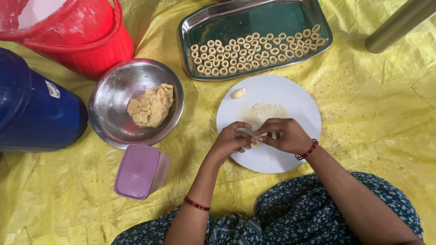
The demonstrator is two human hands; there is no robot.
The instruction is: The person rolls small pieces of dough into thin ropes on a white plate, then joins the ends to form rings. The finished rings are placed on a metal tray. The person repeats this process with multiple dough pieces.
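Yellow plastic sheet (372, 113) bearing a white round plate (295, 97), steel tray (254, 20), steel bowl (113, 100), lilac lidded box (138, 171), red bucket (86, 41) and blue container (36, 113).

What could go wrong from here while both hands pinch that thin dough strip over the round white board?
1. The thin pale dough strip is pinched between the left hand and right hand; it could tear.
2. The rectangular steel tray has dough rings packed edge to edge, so new ones might stick to them.
3. The small dough lump lies near the rim of the round white board and might roll onto the yellow sheet.
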